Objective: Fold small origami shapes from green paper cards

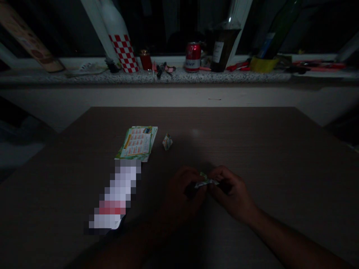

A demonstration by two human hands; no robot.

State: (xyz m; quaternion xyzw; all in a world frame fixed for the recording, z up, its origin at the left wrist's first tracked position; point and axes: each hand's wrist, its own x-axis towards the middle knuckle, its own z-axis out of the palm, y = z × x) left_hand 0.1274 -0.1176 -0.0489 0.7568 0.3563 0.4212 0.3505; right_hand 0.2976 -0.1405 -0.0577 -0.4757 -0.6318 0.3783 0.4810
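Observation:
A small folded piece of printed paper [206, 182], pale with some green, is pinched between my two hands just above the table. My left hand [186, 190] grips its left end with thumb and fingers, in deep shadow. At its right end, the fingertips of my right hand [231, 192] are closed on it. Beyond my left hand stands a small folded paper figure [167, 142] with pointed corners. A stack of printed calendar sheets [137, 144] lies to its left. The room is dim, so the exact folds between my fingers are hard to make out.
A lit phone [116, 196], its screen blurred out, lies left of my hands, touching the stack. The wooden table [252, 142] ends at a wall below a granite sill [174, 77]. On the sill stand a red can [193, 56], a checkered bottle [123, 50] and a dark vase [223, 48].

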